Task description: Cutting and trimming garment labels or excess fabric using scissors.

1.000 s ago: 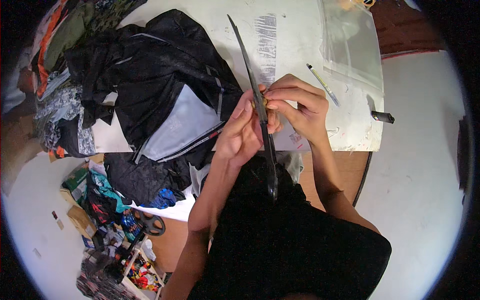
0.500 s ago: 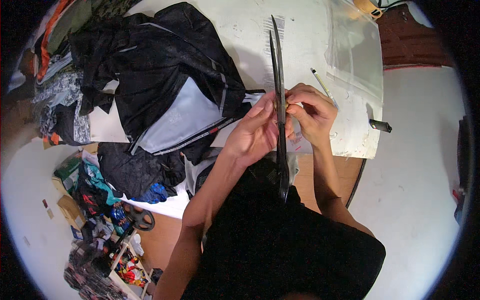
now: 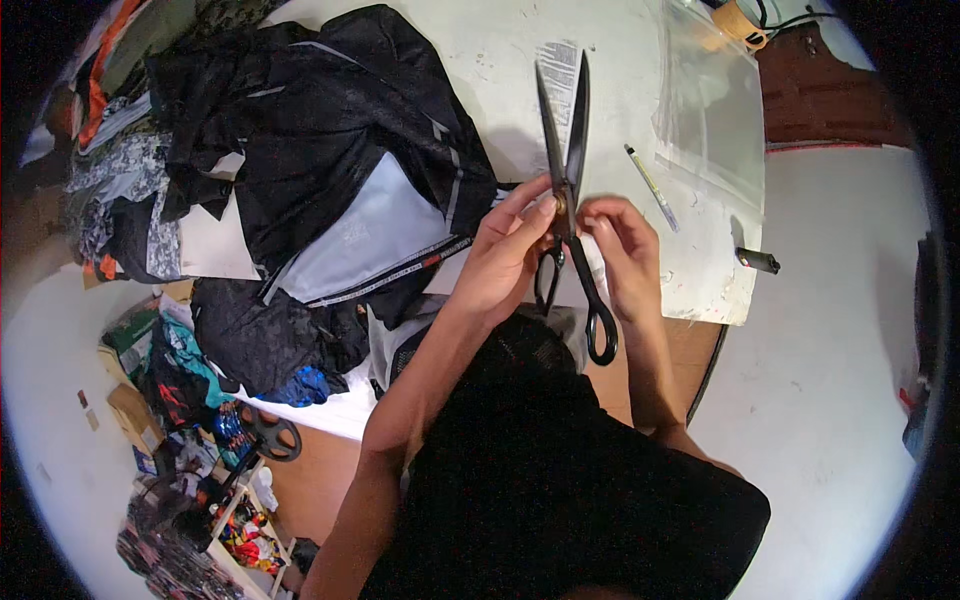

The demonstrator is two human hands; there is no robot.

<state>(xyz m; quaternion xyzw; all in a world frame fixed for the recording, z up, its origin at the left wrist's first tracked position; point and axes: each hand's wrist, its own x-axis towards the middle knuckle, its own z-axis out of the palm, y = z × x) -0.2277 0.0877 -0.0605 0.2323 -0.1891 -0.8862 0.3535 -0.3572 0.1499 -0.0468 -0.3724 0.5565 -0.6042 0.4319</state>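
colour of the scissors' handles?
Black. The scissors' handles show best in the head view, the only one here.

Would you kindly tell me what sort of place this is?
Probably a garment workroom: the left hand holds long-bladed dark metal scissors, a crumpled black cloth garment lies on the white flat-topped table, and a heap of dark fabric sits nearby.

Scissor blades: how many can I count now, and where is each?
2, both on the black scissors held near the pivot by the left hand: the left blade and right blade, spread apart. Others may be hidden under the black garment.
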